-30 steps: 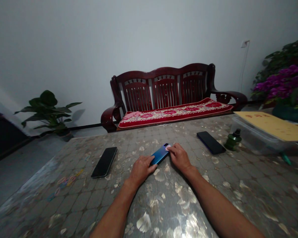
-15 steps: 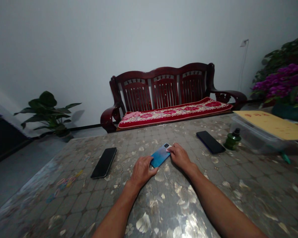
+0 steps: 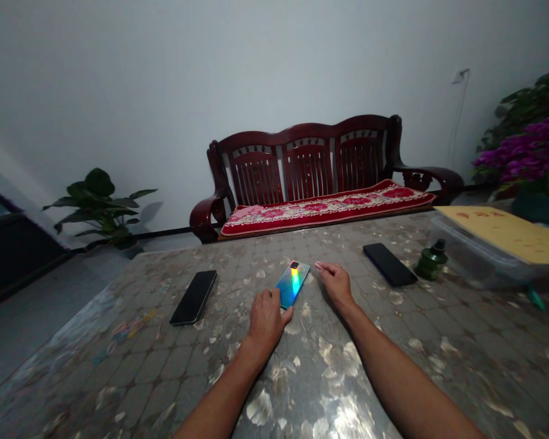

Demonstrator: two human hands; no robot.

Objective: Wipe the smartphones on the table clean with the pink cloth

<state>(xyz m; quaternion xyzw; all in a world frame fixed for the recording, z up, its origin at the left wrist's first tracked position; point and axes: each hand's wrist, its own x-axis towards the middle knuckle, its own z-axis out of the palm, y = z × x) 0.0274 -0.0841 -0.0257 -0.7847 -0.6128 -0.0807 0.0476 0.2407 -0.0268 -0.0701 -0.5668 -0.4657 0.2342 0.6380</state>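
A blue smartphone (image 3: 287, 292) lies back up on the patterned table, its camera block at the far end and a rainbow glare across its back. My left hand (image 3: 266, 314) grips the phone's near left end, thumb on the near edge and fingers along the side. My right hand (image 3: 335, 283) is off to the right of the phone, apart from it. Its fingers are pinched on a small whitish-pink piece (image 3: 319, 265), too small to name. A black phone (image 3: 194, 297) rests to the left, and a dark phone (image 3: 390, 264) to the right.
Loose colourful bands (image 3: 127, 329) lie at the left. Beside the dark phone stand a green bottle (image 3: 431, 261) and a clear plastic box (image 3: 466, 259) with a yellow sheet (image 3: 503, 231) on top. Beyond the table (image 3: 187, 366) is a wooden bench (image 3: 306, 161).
My right hand has lifted off the phone and moved slightly right with the pale piece. The phone has turned more upright in view and now catches a rainbow glare. My left hand keeps its hold.
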